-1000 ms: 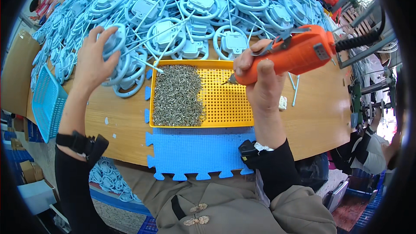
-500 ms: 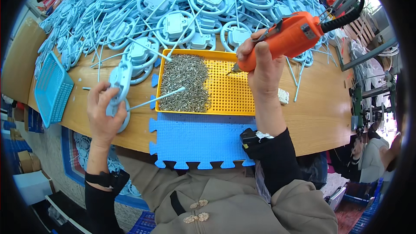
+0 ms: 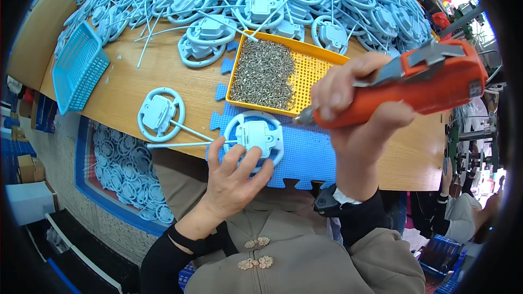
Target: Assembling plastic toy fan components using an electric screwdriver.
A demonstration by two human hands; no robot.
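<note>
My left hand (image 3: pixel 234 177) grips the lower rim of a light blue toy steering wheel (image 3: pixel 256 135) with a thin rod. This wheel lies on the blue foam mat (image 3: pixel 305 152), its boxy hub facing up. My right hand (image 3: pixel 359 125) is wrapped round an orange electric screwdriver (image 3: pixel 419 92), partly blurred. The tool's tip points left, just right of the wheel and apart from it. Beyond the mat, a yellow perforated tray (image 3: pixel 313 71) holds many small metal screws (image 3: pixel 264 73) in its left part. A second steering wheel (image 3: pixel 158 113) lies on the wood left of the mat.
A large heap of light blue steering wheels (image 3: pixel 259 6) covers the far table. At the left edge stands a blue plastic basket (image 3: pixel 81 71). On the floor, a blue-rimmed container (image 3: pixel 117 210) holds more wheels. Another person (image 3: pixel 463 215) is at the far right.
My left hand has moved right, bringing a steering wheel onto the mat; another now lies by itself on the table's left. The screwdriver has come lower and nearer. The whole view has shifted.
</note>
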